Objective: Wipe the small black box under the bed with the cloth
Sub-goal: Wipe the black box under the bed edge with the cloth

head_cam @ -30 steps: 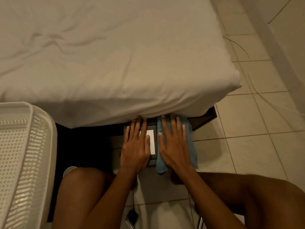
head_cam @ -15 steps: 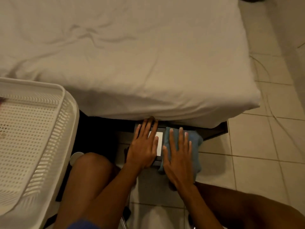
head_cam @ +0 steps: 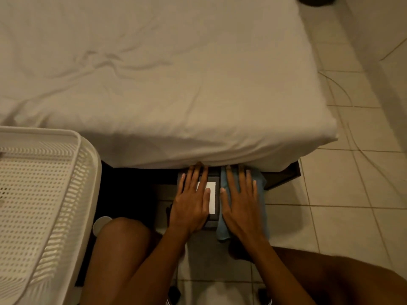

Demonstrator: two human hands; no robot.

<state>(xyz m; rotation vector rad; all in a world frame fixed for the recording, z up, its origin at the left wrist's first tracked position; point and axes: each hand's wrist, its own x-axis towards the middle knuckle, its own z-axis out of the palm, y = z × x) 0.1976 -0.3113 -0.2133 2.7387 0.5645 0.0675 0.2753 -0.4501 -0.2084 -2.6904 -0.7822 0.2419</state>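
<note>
The small black box (head_cam: 217, 199), with a white label on top, sits on the floor at the bed's edge, partly under the mattress overhang. My left hand (head_cam: 191, 201) lies flat on the box's left half, fingers spread, fingertips under the sheet. My right hand (head_cam: 241, 203) presses flat on a blue cloth (head_cam: 261, 194) that covers the box's right side and hangs down its front. Most of the box is hidden by the hands and cloth.
The bed (head_cam: 154, 84) with a white sheet fills the upper view. A white perforated plastic basket (head_cam: 39, 205) stands at the left. My knees frame the box. Beige floor tiles (head_cam: 341, 205) and thin cables lie to the right. A small white round object (head_cam: 100, 224) lies by my left knee.
The view has tilted upward and shifted, showing more bed and basket. My right hand with the cloth slid slightly forward toward the bed; my left hand stays flat on the box.
</note>
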